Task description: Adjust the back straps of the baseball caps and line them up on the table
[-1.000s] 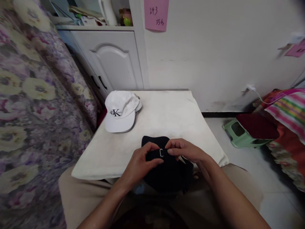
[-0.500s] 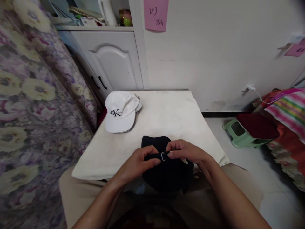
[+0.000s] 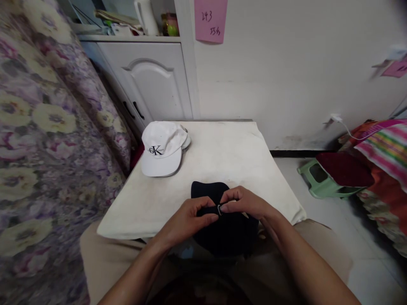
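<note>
- Black cap: at the table's near edge, directly under and between both hands, body hanging toward the lap.
- Left hand: thumb and index pinch the strap just left of the buckle.
- Right hand: thumb and bent index pinch at the buckle's right side; thumb tip looks to touch it. Exact contact under the fingers: can't tell.
- Buckle: small, pale, metal-looking loop, sits in the gap between the two thumbs.
- Strap: narrow, flat, black. Cap body: dark matte fabric, rounded crown, curved edge on the far side; seams too dark to read.
- White cap: far left on the table, well apart from both hands; smooth fabric, curved brim facing near side, black "CK"-style letters, soft dents in crown.
- Table: pale cloth-like cover, faint smudges, creased at near right corner.
</note>
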A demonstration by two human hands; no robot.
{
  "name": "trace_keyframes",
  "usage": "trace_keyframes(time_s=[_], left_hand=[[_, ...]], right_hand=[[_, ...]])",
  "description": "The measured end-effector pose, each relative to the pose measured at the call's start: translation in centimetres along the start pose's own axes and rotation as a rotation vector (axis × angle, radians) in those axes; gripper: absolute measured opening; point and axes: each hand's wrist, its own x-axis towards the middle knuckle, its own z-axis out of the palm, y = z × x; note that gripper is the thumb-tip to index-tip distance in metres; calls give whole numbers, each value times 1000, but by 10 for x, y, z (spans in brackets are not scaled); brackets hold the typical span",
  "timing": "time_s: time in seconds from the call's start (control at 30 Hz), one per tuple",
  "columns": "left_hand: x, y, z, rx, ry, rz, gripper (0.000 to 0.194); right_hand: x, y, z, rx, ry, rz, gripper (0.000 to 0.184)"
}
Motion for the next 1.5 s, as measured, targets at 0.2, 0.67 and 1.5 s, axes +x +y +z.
trace_keyframes(time_s=[0.2, 0.67, 1.5], left_hand=[[0, -1, 1, 45, 18, 2, 16], [2, -3, 1, 15, 52, 26, 21], [1, 9, -2, -42, 20, 36, 19]], right_hand=[[1, 1, 1, -78, 46, -92, 16], [0, 1, -5, -54, 8, -60, 21], [2, 0, 0, 51, 28, -92, 24]])
